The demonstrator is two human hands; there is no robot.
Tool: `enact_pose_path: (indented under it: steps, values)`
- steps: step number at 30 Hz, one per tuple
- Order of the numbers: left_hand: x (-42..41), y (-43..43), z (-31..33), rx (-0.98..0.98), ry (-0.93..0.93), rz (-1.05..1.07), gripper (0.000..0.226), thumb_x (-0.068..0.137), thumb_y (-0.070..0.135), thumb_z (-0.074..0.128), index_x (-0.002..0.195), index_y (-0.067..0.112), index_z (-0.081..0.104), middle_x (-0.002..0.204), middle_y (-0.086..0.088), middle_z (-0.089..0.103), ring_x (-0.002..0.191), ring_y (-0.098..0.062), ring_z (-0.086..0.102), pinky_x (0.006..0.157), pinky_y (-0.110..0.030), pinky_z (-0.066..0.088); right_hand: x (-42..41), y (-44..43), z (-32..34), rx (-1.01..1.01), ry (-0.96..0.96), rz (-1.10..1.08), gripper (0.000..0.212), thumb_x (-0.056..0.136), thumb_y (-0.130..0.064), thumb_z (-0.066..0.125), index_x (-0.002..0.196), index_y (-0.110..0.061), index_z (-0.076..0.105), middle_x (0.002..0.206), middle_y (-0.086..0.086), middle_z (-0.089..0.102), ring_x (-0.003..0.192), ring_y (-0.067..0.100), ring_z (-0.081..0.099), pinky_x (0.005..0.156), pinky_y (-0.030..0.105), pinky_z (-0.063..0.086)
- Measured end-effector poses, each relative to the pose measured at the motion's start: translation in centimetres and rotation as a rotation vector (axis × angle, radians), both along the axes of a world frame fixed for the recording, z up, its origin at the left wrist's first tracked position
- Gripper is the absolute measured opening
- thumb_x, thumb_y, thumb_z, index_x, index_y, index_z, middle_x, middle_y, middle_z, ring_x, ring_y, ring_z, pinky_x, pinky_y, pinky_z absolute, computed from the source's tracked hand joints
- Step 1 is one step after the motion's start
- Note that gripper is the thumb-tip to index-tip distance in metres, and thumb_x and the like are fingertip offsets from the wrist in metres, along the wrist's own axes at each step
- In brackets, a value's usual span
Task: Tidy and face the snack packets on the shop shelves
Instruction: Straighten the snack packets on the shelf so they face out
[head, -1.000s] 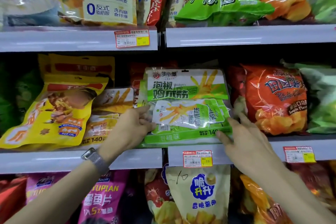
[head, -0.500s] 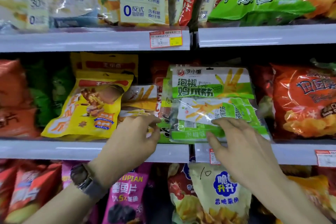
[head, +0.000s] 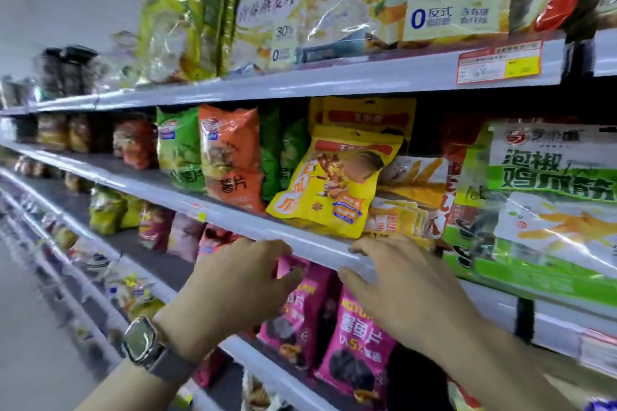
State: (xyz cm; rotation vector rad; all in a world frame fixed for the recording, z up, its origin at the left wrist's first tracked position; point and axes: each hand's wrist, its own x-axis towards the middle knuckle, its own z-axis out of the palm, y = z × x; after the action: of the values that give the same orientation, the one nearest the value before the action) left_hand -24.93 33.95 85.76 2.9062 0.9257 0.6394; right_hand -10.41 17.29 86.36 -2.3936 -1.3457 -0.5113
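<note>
From the head camera, take the yellow packet [head: 330, 183] on the middle shelf [head: 213, 210] as the landmark. It leans forward, its lower edge right at the shelf lip, with a second yellow packet of the same kind upright behind it. Just right of it lie pale orange-and-white packets [head: 410, 197], slumped flat, and further right the big green packet [head: 547, 210] faces out. To its left stand an orange bag [head: 230, 157] and green bags, upright.

Both hands are below the yellow packet, at the shelf's front edge. The left hand [head: 233, 290] is loosely curled, fingers spread, holding nothing, and overlaps the top of a pink packet [head: 300, 304] on the shelf beneath. The right hand [head: 400, 287] is open, palm down, fingertips near the lip below the slumped packets — also empty.

The risk, as I judge it: the yellow packet is already tipping outward, so a nudge from either hand reaching past could slide it off the edge. The view is motion-blurred — contact with the shelf cannot be confirmed.
</note>
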Motion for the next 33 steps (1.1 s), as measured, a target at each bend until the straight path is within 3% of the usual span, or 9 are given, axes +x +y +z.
enact_pose_path:
  steps: [5, 9, 14, 16, 22, 26, 30, 33]
  values:
    - [-3.7, 3.2, -1.3, -0.097, 0.002, 0.169, 0.061, 0.081, 0.076, 0.041, 0.133, 0.048, 0.056, 0.118, 0.016, 0.071, 0.113, -0.020, 0.066, 0.096, -0.044, 0.055, -2.2, 5.3, -0.7, 0.009, 0.015, 0.160, 0.045, 0.097, -0.064, 0.043, 0.128, -0.035, 0.059, 0.124, -0.012, 0.062, 0.123, 0.017, 0.053, 0.097, 0.037, 0.048]
    - [-6.5, 7.0, -2.1, -0.105, -0.012, 0.272, 0.053, 0.090, 0.072, 0.048, 0.134, 0.044, 0.059, 0.117, 0.014, 0.071, 0.101, -0.016, 0.070, 0.089, -0.041, 0.059, -3.7, 9.7, -0.7, -0.039, 0.044, 0.265, 0.045, 0.099, -0.060, 0.046, 0.135, -0.036, 0.055, 0.130, -0.011, 0.060, 0.124, 0.018, 0.054, 0.097, 0.038, 0.049]
    - [-8.7, 12.5, -1.9, -0.066, -0.028, 0.330, 0.050, 0.095, 0.065, 0.055, 0.135, 0.035, 0.063, 0.107, 0.005, 0.076, 0.100, -0.019, 0.071, 0.087, -0.041, 0.060, -4.5, 15.5, 0.1, 0.033, 0.064, 0.302, 0.049, 0.097, -0.060, 0.050, 0.140, -0.035, 0.054, 0.138, -0.011, 0.059, 0.125, 0.018, 0.055, 0.098, 0.039, 0.050]
    - [-9.1, 15.2, -1.8, -0.055, -0.034, 0.357, 0.050, 0.094, 0.065, 0.054, 0.133, 0.035, 0.064, 0.114, 0.005, 0.075, 0.108, -0.023, 0.069, 0.090, -0.042, 0.059, -4.7, 17.8, 0.3, 0.103, 0.063, 0.316, 0.051, 0.097, -0.057, 0.051, 0.142, -0.033, 0.052, 0.139, -0.012, 0.057, 0.125, 0.016, 0.055, 0.096, 0.036, 0.050]
    - [-8.9, 25.4, -0.4, -0.029, -0.098, 0.332, 0.048, 0.094, 0.056, 0.056, 0.134, 0.030, 0.063, 0.116, 0.002, 0.075, 0.113, -0.026, 0.065, 0.089, -0.041, 0.057, -4.1, 25.1, 0.5, 0.337, 0.067, 0.249, 0.084, 0.097, -0.052, 0.056, 0.163, -0.023, 0.013, 0.170, -0.004, 0.016, 0.153, 0.019, 0.027, 0.119, 0.038, 0.033]
    - [-6.8, 31.7, 1.0, -0.047, -0.291, 0.254, 0.065, 0.095, 0.056, 0.059, 0.148, 0.021, 0.046, 0.132, -0.005, 0.067, 0.118, -0.031, 0.063, 0.093, -0.044, 0.055, -3.3, 29.4, 1.6, 0.464, 0.206, 0.198, 0.110, 0.092, -0.057, 0.065, 0.163, -0.027, -0.013, 0.172, -0.006, -0.003, 0.157, 0.021, 0.013, 0.121, 0.040, 0.026]
    - [-4.1, 35.7, 2.7, -0.118, -0.514, 0.092, 0.105, 0.090, 0.062, 0.068, 0.166, 0.019, 0.010, 0.163, -0.013, 0.037, 0.140, -0.036, 0.049, 0.109, -0.049, 0.046, -2.8, 32.8, 2.4, 0.607, 0.391, 0.137, 0.134, 0.077, -0.067, 0.077, 0.162, -0.025, -0.017, 0.172, 0.001, 0.009, 0.154, 0.025, 0.024, 0.119, 0.043, 0.030]
    - [-1.9, 38.4, 3.3, -0.259, -0.604, -0.014, 0.125, 0.077, 0.073, 0.074, 0.166, 0.025, 0.000, 0.164, -0.011, 0.030, 0.143, -0.038, 0.044, 0.112, -0.053, 0.042, -2.5, 34.6, 2.2, 0.673, 0.414, 0.080, 0.147, 0.062, -0.077, 0.080, 0.161, -0.028, -0.017, 0.169, 0.003, 0.020, 0.150, 0.029, 0.034, 0.116, 0.050, 0.037]
